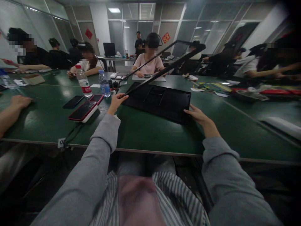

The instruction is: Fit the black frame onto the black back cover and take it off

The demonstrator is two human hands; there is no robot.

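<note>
My left hand (116,103) pinches the near corner of a thin black rectangular frame (166,68), which is tilted up and reaches toward the far right. Below it, a flat black panel (172,108) lies on the green table, with a raised rectangular fitting in its middle; its exact kind is unclear. The panel's right edge is gripped by my right hand (199,116), thumb on top and the other fingers partly hidden. Through the opening of the frame, part of the table shows.
Left of the panel are a red-capped bottle (85,84), a blue-capped bottle (104,84), a red-edged phone (82,111) on a white box and a dark phone (73,101). A neighbour's hand (20,102) rests at far left. Coloured cables (211,87) lie right; co-workers sit opposite.
</note>
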